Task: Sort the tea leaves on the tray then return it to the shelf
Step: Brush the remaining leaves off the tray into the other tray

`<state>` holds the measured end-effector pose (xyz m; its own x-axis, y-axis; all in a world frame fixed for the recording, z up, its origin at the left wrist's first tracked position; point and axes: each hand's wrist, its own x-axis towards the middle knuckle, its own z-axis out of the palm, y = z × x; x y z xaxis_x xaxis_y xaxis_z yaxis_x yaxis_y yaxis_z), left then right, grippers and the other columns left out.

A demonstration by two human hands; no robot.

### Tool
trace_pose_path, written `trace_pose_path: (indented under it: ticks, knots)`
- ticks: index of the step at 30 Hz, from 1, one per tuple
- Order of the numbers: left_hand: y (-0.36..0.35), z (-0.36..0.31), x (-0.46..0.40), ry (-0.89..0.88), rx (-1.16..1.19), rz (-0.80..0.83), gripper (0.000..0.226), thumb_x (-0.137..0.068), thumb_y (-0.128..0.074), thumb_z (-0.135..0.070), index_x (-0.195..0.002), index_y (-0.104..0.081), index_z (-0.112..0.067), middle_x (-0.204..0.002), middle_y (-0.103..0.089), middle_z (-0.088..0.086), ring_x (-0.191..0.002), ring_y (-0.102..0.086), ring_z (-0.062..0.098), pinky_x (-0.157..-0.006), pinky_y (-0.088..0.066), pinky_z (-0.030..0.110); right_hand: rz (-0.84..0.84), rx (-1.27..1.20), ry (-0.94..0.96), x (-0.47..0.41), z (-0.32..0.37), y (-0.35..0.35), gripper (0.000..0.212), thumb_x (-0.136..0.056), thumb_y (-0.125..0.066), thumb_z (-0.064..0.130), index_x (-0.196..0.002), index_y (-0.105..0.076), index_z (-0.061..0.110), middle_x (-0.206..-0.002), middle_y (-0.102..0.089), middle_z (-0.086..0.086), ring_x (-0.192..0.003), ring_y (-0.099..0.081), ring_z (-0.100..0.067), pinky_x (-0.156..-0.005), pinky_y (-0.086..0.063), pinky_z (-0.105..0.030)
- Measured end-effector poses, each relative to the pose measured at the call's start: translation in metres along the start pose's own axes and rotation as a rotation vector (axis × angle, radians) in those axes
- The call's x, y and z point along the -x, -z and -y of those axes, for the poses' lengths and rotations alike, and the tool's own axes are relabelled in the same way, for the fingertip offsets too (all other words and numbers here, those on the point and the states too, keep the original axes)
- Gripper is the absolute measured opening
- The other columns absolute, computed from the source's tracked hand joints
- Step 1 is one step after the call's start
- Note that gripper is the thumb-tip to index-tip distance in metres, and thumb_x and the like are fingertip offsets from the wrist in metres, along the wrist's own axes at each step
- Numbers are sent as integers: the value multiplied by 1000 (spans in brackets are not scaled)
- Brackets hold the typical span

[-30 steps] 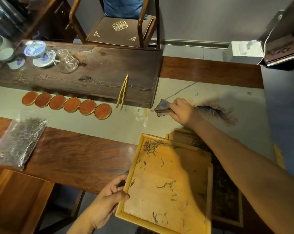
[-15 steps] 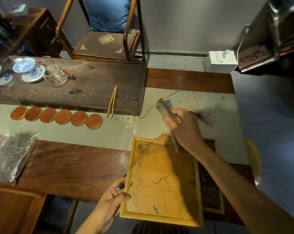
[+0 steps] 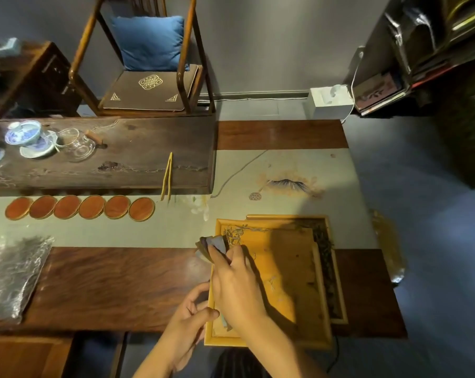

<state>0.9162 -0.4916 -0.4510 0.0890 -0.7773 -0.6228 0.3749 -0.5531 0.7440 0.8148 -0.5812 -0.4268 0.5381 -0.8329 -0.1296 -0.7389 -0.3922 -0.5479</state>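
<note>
Head view: the light wooden tray (image 3: 291, 271) lies at the near edge of the tabletop (image 3: 116, 285), partly on top of a second tray (image 3: 337, 296) w/ dark leaves along its right side. The tea leaves (image 3: 235, 234) are mostly in a small pile at the far left corner of the tray, w/ a few strands spread over the middle. The right hand (image 3: 237, 285) reaches across the tray; its grip is pinched on a small dark brush or scraper (image 3: 213, 245), whose tip is just beside the pile. The left hand (image 3: 188, 320) holds the near left rim of the tray, fingers curled on it.

Step in hand, I judge: gathering the loose leaves, approx. halfway. Next move needs light strokes toward the pile while the left hand steadies the tray; the shelf (image 3: 435, 58) comes after
</note>
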Motion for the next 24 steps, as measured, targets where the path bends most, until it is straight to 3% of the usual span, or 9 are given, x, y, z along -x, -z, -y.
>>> trace_pose_path:
  ticks: [3, 7, 10, 13, 16, 20, 24]
  knots:
    - [5, 3, -2, 36, 29, 26, 49, -82, -47, 23, -125, -50, 0, -90, -74, 17, -73, -72, 26, -62, -57, 28, -21, 19, -55, -9, -8, 0, 52, -95, -39, 17, -146, -31, 24, -131, -40, -13, -112, -47, -27, -89, -46, -34]
    - [6, 8, -2, 50, 40, 23, 48, -82, -48, 22, -124, -51, 0, -92, -76, 11, -76, -73, 25, -61, -58, 28, -59, 28, -127, -11, -19, 4, 48, -94, -42, 15, -142, -38, 21, -131, -42, -15, -111, -51, -28, -88, -49, -33]
    - [8, 12, 0, 52, 54, 5, 48, -82, -48, 22, -124, -52, 0, -95, -76, 13, -81, -74, 27, -63, -58, 28, -124, 78, -123, -14, -34, 8, 42, -88, -56, 12, -131, -53, 13, -121, -52, -14, -103, -57, -28, -83, -52, -32]
    - [13, 15, 1, 69, 82, -31, 49, -82, -49, 21, -125, -53, -1, -95, -76, 13, -79, -73, 28, -61, -58, 29, -80, 24, -216, -9, -54, 13, 43, -95, -44, 14, -137, -43, 22, -118, -46, -8, -102, -49, -20, -81, -46, -28]
    - [17, 13, 1, 84, 101, -36, 53, -75, -60, 11, -125, -54, -5, -102, -72, 25, -83, -72, 35, -63, -58, 33, -129, 107, -270, -1, -70, 20, 43, -96, -43, 18, -138, -38, 25, -108, -48, -6, -91, -50, -17, -73, -46, -28]
    - [17, 10, -1, 86, 116, -22, 61, -68, -67, 3, -126, -54, -8, -100, -69, 32, -81, -67, 38, -64, -58, 37, -163, -48, -162, 3, -49, 24, 38, -93, -47, 15, -130, -49, 26, -105, -47, -4, -87, -50, -16, -71, -47, -28]
    - [14, 12, -1, 55, 135, -8, 58, -69, -64, 6, -124, -55, -6, -99, -69, 34, -79, -71, 38, -64, -59, 36, -108, -78, -15, 3, -17, 11, 41, -92, -47, 13, -132, -49, 21, -112, -46, -8, -95, -51, -23, -82, -47, -32]
